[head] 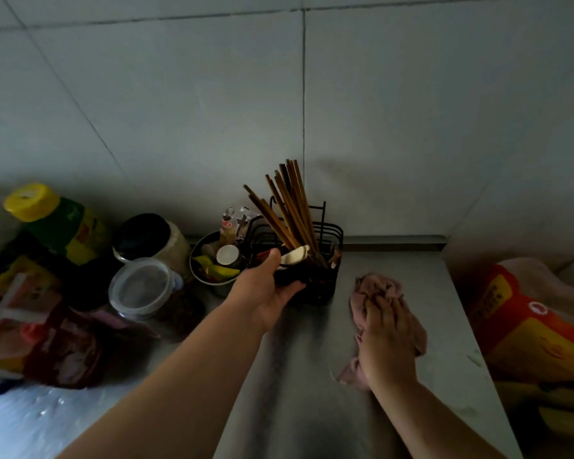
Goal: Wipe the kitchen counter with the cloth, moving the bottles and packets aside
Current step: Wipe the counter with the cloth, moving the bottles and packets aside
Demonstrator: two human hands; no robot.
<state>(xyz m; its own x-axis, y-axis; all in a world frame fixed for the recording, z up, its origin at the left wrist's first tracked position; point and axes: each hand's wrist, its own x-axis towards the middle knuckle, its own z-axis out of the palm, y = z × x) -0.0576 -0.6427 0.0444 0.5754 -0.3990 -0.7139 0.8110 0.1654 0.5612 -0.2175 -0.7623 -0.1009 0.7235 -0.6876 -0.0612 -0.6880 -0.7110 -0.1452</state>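
Note:
My left hand grips the left side of a black wire utensil holder full of wooden chopsticks, thumb over its rim. My right hand presses flat on a crumpled pink cloth lying on the steel counter. A bottle with a yellow cap lies tilted at the far left, with packets piled in front of it.
A dark-lidded jar, a clear-lidded tub and a small bowl of sachets crowd the counter's left. A large red and yellow sack lies past the counter's right edge. Tiled walls close the back corner.

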